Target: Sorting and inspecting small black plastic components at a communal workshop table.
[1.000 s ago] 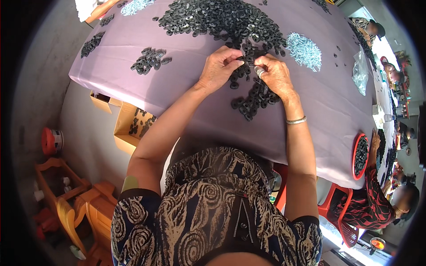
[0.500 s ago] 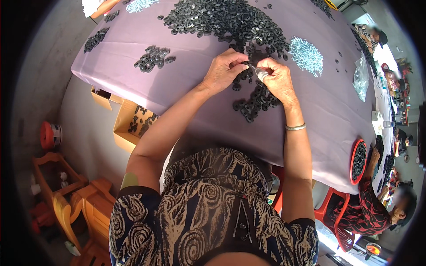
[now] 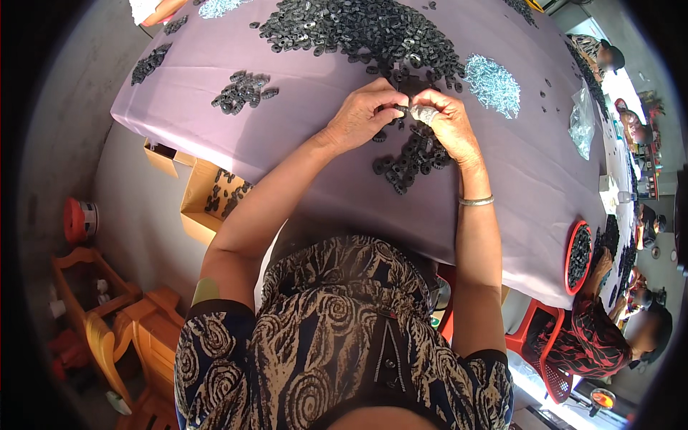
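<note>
Over the purple-covered table (image 3: 337, 186), my two hands meet fingertip to fingertip. Thumb and index finger of my left hand (image 3: 362, 115) pinch a small black plastic piece (image 3: 402, 109). My right hand (image 3: 451, 129) is closed right beside it, a whitish wrap on one finger; whatever it grips is too small or hidden. A large heap of the same black pieces (image 3: 358, 29) spreads beyond my hands, and a looser cluster (image 3: 410, 163) lies on the near side, partly under my right hand. To the right is a pile of thin pale-blue metallic pieces (image 3: 492, 84).
A smaller black heap (image 3: 244, 92) lies to the left. Below the table's left edge stands an open cardboard box (image 3: 201, 204) with black pieces inside. A red basin (image 3: 577, 256) of black pieces and a clear plastic bag (image 3: 582, 122) are at right, near a seated co-worker (image 3: 591, 337).
My right fingertips have closed in on my left ones, and the gap between the hands has shrunk. The whole view has shifted slightly. My left hand keeps its pinch.
</note>
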